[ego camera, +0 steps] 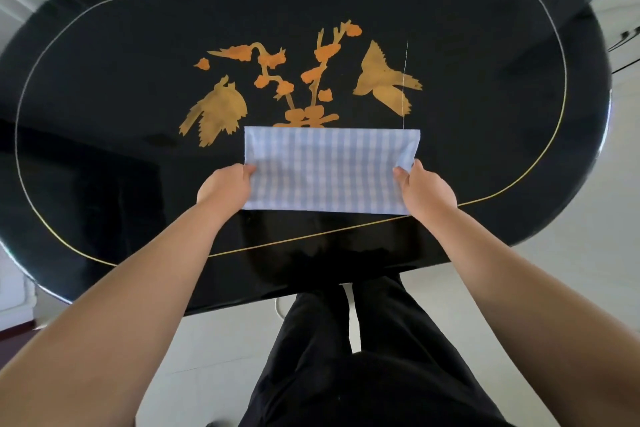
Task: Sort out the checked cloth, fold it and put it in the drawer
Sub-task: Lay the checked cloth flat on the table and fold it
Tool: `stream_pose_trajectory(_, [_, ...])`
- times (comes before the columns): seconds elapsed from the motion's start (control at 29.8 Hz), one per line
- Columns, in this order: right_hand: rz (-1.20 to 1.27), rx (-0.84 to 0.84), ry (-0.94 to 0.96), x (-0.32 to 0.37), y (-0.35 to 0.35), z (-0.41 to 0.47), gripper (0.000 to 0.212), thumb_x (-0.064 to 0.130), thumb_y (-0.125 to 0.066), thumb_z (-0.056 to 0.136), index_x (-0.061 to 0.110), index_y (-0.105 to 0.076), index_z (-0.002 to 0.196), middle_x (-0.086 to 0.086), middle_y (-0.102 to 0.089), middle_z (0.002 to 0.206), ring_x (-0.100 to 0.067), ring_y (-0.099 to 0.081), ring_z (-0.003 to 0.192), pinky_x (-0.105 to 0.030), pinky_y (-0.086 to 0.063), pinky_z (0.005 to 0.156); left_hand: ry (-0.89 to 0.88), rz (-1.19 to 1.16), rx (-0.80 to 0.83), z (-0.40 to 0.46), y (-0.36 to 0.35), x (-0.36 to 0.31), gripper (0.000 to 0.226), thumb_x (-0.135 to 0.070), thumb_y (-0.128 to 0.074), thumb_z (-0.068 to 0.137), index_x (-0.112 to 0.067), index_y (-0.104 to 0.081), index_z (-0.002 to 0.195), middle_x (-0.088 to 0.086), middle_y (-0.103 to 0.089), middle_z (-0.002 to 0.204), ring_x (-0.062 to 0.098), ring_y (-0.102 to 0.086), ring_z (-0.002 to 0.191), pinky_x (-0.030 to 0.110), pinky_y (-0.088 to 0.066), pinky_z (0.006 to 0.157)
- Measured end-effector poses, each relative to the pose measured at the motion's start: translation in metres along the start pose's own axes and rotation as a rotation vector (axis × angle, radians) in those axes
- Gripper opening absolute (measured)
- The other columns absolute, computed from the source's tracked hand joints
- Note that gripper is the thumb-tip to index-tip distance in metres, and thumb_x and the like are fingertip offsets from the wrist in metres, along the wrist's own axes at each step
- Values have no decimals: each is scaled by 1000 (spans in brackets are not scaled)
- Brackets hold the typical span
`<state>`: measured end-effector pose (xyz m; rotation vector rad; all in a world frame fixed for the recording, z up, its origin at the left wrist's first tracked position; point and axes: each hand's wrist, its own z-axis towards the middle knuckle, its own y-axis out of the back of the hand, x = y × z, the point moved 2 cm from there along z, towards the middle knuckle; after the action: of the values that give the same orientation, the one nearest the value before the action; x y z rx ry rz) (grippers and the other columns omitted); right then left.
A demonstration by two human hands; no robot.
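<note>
The checked cloth [329,168], pale blue and white, lies as a folded rectangle on the near middle of the black table [104,156]. My left hand [227,184] pinches its left edge. My right hand [424,189] grips the right edge, where a corner of the cloth is lifted and curled up. A loose thread trails from the cloth's far right corner across the table. No drawer is in view.
The glossy oval table has gold birds and orange blossoms [298,80] painted in its middle and a thin gold line around its rim. Pale floor tiles [519,288] lie to the right and below. My legs in black trousers [346,357] stand at the table's near edge.
</note>
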<state>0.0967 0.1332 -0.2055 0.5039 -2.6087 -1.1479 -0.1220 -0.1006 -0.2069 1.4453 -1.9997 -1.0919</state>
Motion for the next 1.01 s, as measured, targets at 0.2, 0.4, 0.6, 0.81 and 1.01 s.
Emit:
stream_pose_trajectory(0.2, [70,46,-74,-33,-21,-34,57,48,-11,98,10,-53,103,-7,-58,81,-23,-58,74,-35,-47,68,148,-85,182,-44,-33,12,62,-58,-15,97,-12,-56,89,9,-65,78,22,-63,68,32,-45,60])
stream_pose_trajectory(0.4, [144,20,-77,-35,-26,-51,65,50,-5,99,9,-54,108,-8,-59,85,-25,-61,83,-39,-53,78,112,-252,190,-56,-46,24,59,-56,-16,98,-13,-56,90,10,-65,80,24,-64,74,35,-49,73])
stream_pose_trajectory(0.6, [204,69,-157,-34,-30,-54,61,49,-10,100,9,-53,117,-8,-60,94,-24,-61,90,-38,-52,85,108,-221,277,-48,-40,25,49,-47,-27,100,-5,-53,104,13,-61,92,23,-56,73,38,-47,76])
stream_pose_trajectory(0.81, [10,53,-147,-31,-29,-56,59,20,-51,93,15,-22,143,-6,-47,117,-14,-53,71,-27,-45,55,-328,284,-272,-73,-40,-1,65,-40,-43,96,-15,-13,148,16,-32,144,32,-35,135,40,-36,107])
stream_pose_trajectory(1.01, [-170,-35,-115,-24,-42,-53,82,1,-51,86,17,-3,150,-5,-43,130,-14,-56,64,-26,-42,47,-546,404,-292,-46,-30,-32,69,-52,-24,98,-18,-1,153,11,0,161,35,2,148,47,-6,119])
